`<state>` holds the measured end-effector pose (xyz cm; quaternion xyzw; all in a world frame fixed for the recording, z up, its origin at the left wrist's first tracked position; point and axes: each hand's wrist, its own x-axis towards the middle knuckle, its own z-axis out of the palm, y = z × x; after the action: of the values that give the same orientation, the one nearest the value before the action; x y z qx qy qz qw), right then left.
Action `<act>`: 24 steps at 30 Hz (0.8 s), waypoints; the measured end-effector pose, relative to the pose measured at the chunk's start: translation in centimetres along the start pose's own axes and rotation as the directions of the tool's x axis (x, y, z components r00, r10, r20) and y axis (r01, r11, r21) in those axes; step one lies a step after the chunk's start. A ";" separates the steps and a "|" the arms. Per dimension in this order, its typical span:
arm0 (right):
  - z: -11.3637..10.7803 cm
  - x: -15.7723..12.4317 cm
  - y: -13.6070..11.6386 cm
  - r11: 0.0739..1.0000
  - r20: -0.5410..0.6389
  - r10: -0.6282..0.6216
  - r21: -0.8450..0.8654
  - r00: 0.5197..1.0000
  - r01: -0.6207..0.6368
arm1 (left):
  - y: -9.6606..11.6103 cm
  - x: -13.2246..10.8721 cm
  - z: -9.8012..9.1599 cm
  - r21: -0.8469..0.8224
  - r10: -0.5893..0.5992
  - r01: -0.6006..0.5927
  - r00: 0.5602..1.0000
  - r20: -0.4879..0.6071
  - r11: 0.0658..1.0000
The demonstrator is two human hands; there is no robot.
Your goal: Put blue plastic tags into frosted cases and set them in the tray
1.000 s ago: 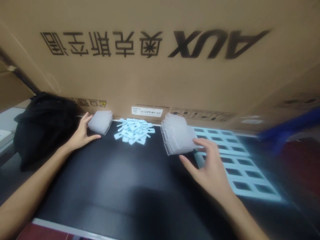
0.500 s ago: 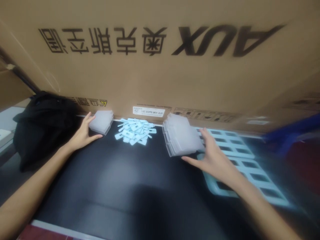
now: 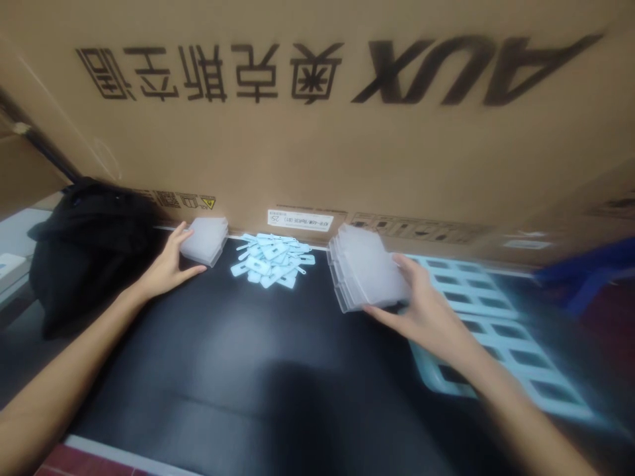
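Note:
My left hand (image 3: 169, 264) is curved around the left side of a small stack of translucent plastic cases (image 3: 204, 239), with its fingers at the back and its thumb along the front edge. To the right, my right hand (image 3: 414, 297) grips a taller, uneven stack of similar cases (image 3: 364, 268) between fingers and thumb. Between the two stacks lies a loose pile of flat, light-blue plastic pieces (image 3: 272, 260) with slots in them. The inner fingers of both hands are partly hidden.
A large cardboard box (image 3: 297, 158) stands along the back of the black table (image 3: 213, 357). Light-blue frames with rectangular openings (image 3: 501, 337) lie at the right, partly under my forearm. A black bag (image 3: 94, 251) sits at the left, and blue material (image 3: 585, 274) shows far right.
My right thumb has closed in against the front lower edge of the larger stack. The whole view has shifted slightly; the left hand stays by the smaller stack.

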<state>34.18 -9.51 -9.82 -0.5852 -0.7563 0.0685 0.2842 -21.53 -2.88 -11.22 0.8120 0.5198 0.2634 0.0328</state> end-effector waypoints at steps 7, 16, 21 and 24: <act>0.7 -0.4 0.2 0.999 -0.025 0.027 0.030 0.999 -0.026 | 0.2 0.0 0.0 0.036 0.033 -0.033 0.999 0.015 0.999; 0.5 -0.2 -0.2 0.995 -0.019 0.093 0.029 0.995 -0.092 | 2.0 0.3 -0.1 0.065 0.015 -0.019 0.998 0.066 0.998; 0.4 -0.4 -0.4 0.993 -0.013 0.106 0.048 0.994 -0.105 | 2.6 0.3 -0.1 0.067 0.009 -0.013 0.998 0.054 0.998; 0.4 -0.5 -0.4 0.993 0.003 0.096 0.064 0.995 -0.096 | 3.0 0.3 0.0 0.073 0.003 -0.007 0.999 0.046 0.997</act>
<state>33.70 -10.03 -10.16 -0.6115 -0.7247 0.1065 0.2992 -18.96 -3.98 -10.09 0.8197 0.5261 0.2258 0.0144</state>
